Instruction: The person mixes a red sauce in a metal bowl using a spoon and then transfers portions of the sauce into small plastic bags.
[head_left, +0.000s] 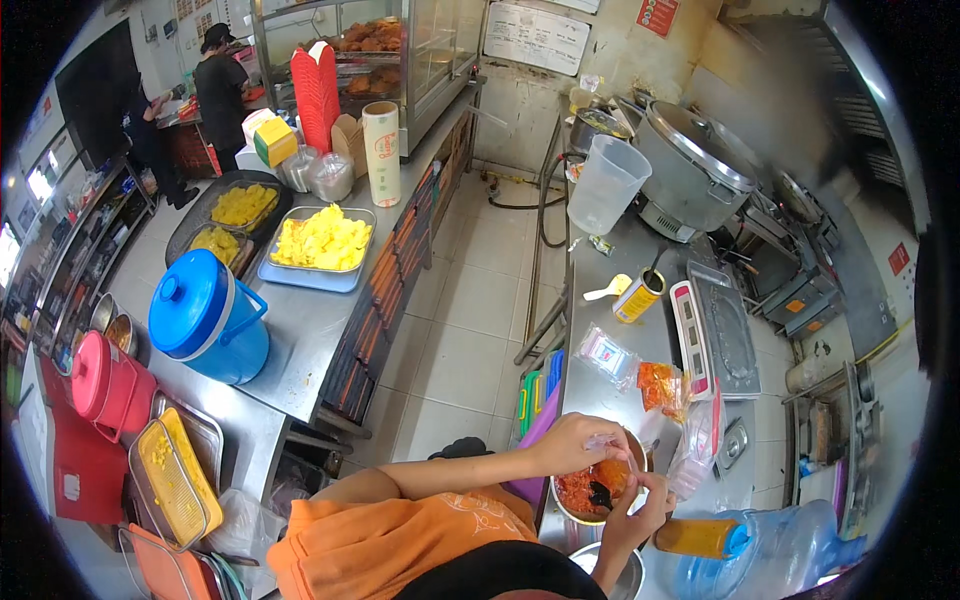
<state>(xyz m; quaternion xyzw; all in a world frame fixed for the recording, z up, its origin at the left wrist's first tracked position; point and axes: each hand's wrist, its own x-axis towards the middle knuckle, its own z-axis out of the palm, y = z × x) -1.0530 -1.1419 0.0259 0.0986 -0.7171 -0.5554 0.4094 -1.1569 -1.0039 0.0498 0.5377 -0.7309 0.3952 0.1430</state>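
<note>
My left hand (589, 444) and my right hand (642, 507) meet over a bowl of red chili sauce (576, 489). Between them is a small clear plastic bag (613, 475) with orange-red contents, its upper part pinched in the fingers of both hands. A black spoon (599, 495) rests in the sauce. Just beyond the bowl lies a filled bag of red sauce (660, 386). Beside it is a pack of clear plastic bags (697, 450). Whether the small bag's neck is knotted is hidden by my fingers.
A digital scale (720, 330), an opened can (639, 295) and a white scoop (608, 287) stand farther along the steel table. A sauce bottle (701, 538) and a large water bottle (765, 555) lie near my right arm. Two people (220, 94) are at the far left.
</note>
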